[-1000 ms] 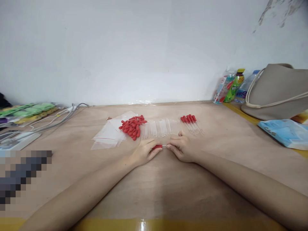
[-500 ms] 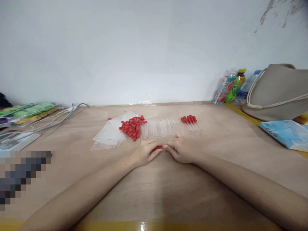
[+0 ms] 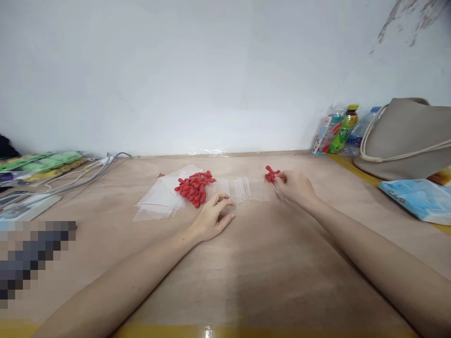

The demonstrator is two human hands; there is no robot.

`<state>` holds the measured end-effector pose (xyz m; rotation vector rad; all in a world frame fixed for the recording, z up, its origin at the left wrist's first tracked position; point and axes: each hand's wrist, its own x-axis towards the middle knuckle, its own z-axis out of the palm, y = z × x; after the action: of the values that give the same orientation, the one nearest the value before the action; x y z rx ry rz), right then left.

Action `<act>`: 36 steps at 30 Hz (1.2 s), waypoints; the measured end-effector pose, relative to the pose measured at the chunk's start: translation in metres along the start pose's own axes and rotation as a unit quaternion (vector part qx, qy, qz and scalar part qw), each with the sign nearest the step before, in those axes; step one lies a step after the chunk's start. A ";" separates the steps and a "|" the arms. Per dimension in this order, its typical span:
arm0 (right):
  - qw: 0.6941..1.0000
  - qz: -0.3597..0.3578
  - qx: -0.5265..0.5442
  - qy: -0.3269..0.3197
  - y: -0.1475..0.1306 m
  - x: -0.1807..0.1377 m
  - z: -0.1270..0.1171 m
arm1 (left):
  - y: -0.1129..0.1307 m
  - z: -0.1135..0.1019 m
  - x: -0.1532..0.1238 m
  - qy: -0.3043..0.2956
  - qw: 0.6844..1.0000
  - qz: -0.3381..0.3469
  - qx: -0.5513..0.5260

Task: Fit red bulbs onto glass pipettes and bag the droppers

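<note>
My left hand [image 3: 212,218] rests on the table with thumb and fingers apart, holding nothing. Just beyond its fingertips lies a row of clear thin tubes [image 3: 243,189]. A heap of red rubber bulbs [image 3: 192,188] sits at the left end of that row. At the right end, my right hand [image 3: 295,186] pinches a red-bulbed dropper [image 3: 276,174] over a small group of assembled droppers [image 3: 268,168]. My fingers and palm hide most of that group and much of the held dropper.
Clear zip bags [image 3: 158,199] lie left of the bulbs. Cables [image 3: 91,171] and a power strip [image 3: 33,206] are on the far left. Bottles [image 3: 343,131], a grey bag [image 3: 405,136] and a blue packet [image 3: 417,199] stand or lie on the right.
My right hand has carried the dropper from the middle to the group at the right. My left hand has let go of the red bulb, its fingers now spread.
</note>
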<state>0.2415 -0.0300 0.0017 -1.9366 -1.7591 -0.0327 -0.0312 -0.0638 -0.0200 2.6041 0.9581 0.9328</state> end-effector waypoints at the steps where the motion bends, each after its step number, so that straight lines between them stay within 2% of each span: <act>1: 1.000 0.019 -0.014 0.007 0.006 0.003 0.001 | 0.000 0.000 0.000 -0.007 1.000 0.000 0.001; 5: 1.000 0.008 -0.021 0.020 0.016 0.006 0.011 | 0.000 0.000 0.001 -0.019 1.000 -0.001 0.006; 12: 0.998 -0.040 -0.032 0.040 0.015 0.002 0.028 | 0.000 0.001 0.001 -0.017 1.000 0.005 0.006; 18: 0.996 -0.067 -0.064 0.008 0.008 -0.003 0.025 | 0.000 0.001 0.001 -0.023 1.000 0.002 0.005; 25: 0.996 -0.061 -0.057 -0.019 0.004 -0.004 0.022 | 0.000 0.001 0.001 -0.033 0.999 -0.002 0.006; 31: 0.998 -0.041 -0.028 0.024 -0.007 -0.010 0.021 | 0.001 0.000 0.002 -0.033 0.999 0.001 0.007; 36: 0.999 -0.010 -0.026 -0.037 -0.018 -0.012 0.022 | 0.002 0.000 0.002 -0.027 1.000 0.012 0.010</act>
<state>0.2160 -0.0326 -0.0153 -1.9796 -1.8429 -0.0150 -0.0291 -0.0638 -0.0182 2.6480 0.9299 0.8577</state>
